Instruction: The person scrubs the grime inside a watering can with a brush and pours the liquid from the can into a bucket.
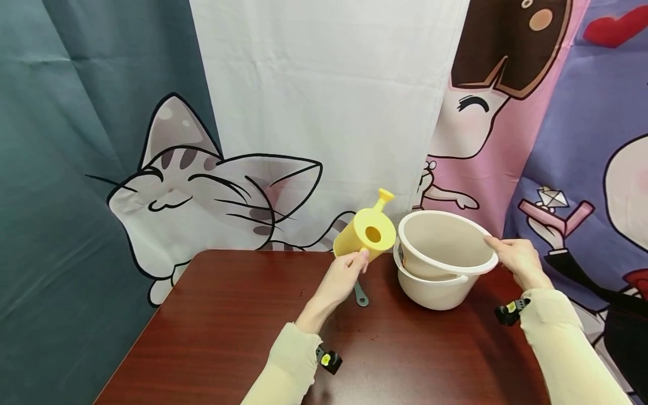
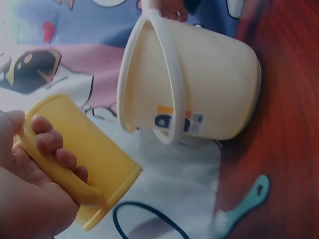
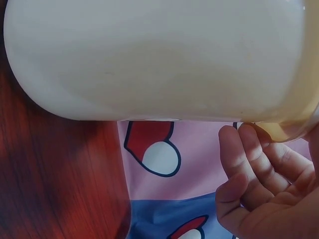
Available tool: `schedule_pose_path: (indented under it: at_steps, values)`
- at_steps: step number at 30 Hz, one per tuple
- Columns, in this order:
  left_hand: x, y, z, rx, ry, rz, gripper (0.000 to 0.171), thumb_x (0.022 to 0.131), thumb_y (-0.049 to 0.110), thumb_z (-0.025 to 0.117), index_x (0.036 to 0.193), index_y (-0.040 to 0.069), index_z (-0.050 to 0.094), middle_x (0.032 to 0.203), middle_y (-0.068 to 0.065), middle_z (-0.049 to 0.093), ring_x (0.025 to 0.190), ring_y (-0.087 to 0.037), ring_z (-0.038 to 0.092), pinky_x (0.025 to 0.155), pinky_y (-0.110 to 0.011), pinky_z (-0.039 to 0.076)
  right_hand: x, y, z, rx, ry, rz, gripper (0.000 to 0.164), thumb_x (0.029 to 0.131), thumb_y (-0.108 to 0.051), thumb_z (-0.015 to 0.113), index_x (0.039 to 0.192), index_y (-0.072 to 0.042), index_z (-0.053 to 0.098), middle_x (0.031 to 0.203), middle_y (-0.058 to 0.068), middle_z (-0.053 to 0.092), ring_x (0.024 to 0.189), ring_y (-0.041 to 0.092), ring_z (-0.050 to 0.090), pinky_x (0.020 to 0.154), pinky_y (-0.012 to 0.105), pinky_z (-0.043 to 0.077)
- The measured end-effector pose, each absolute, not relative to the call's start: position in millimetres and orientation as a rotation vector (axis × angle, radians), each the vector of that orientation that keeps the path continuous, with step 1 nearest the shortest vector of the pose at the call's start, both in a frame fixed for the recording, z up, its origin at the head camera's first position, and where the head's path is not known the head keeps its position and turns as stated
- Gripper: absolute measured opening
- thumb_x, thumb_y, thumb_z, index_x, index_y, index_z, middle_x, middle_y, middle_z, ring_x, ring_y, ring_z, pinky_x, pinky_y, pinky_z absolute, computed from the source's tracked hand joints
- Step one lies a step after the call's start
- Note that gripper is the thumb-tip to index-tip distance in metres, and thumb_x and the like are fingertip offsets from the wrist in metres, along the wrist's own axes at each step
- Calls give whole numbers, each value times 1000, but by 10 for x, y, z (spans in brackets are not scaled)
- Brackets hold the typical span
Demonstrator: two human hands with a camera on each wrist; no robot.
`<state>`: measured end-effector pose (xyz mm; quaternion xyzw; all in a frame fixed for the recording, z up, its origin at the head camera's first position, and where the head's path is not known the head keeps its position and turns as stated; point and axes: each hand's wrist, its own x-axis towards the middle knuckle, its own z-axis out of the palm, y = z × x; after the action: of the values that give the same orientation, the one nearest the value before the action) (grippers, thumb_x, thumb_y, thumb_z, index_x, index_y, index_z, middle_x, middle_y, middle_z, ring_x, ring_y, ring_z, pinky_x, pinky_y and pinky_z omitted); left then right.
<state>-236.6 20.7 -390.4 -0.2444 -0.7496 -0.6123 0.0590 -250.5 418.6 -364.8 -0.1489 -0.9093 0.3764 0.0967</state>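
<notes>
My left hand grips a yellow watering can by its handle, fingers wrapped round it in the left wrist view. The can is held up over the table's back part, tilted, its round opening facing me and its spout pointing up and away. Just right of it is a cream-white bucket with its bail handle lowered against the side and a label on its wall. On the bucket's right rim, my right hand pinches with the thumb on top; its other fingers curl below the rim outside.
A teal-handled brush with white bristles lies on the dark red-brown table, partly hidden behind my left hand. Behind the table's back edge hangs a printed cloth with a cat and cartoon figures.
</notes>
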Motion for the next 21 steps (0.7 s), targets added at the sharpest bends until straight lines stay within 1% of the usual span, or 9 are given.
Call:
schedule_pose_path:
  at_steps: [2,5,9,12,15,17,21]
  values:
    - [-2347,108,-3972,-693,-2229,-1951,43,104,33,47,75,3,55,65,2,40,66,-11,39,64,-26,32,-2507,4185,-3650,-435,-2695,1120,74,92,-60,52,120,7,64,91,13,65,96,36,49,67,35,39]
    - [-2325,-52,-4058,-616,-2181,-2061,45,105,30,45,78,-4,54,68,0,41,72,-14,42,71,-29,33,-2509,4183,-3654,-428,-2695,1117,74,93,-60,51,120,8,64,87,9,65,95,35,50,67,34,40]
    - [-2289,-311,-4149,-489,-2124,-2153,48,105,33,45,79,-7,51,69,-1,41,72,-16,41,74,-32,33,-2516,4179,-3666,-425,-2695,1124,73,93,-59,51,119,7,64,77,2,64,87,30,52,63,32,41]
    - [-2271,-518,-4228,-383,-2058,-2227,48,103,35,48,76,-4,49,68,-1,40,71,-16,40,74,-32,32,-2520,4185,-3677,-424,-2698,1144,73,93,-59,52,119,8,64,73,-1,63,80,24,53,61,32,43]
    - [-2267,-707,-4310,-295,-2001,-2277,45,103,34,49,73,1,49,67,-2,38,70,-15,39,71,-29,32,-2518,4201,-3675,-424,-2704,1155,72,93,-58,53,118,8,64,70,-2,63,74,20,53,59,32,43]
    - [-2270,-822,-4359,-248,-1981,-2285,44,103,33,49,71,3,48,67,-2,38,69,-15,38,68,-28,32,-2518,4212,-3664,-408,-2713,1149,72,93,-58,53,116,9,65,69,-2,63,73,19,53,59,33,43]
    - [-2287,-1035,-4444,-162,-1949,-2301,43,103,33,48,70,5,47,67,-3,37,69,-16,38,68,-28,31,-2524,4229,-3645,-379,-2736,1128,72,93,-58,52,115,9,65,70,-1,65,74,20,54,59,32,43]
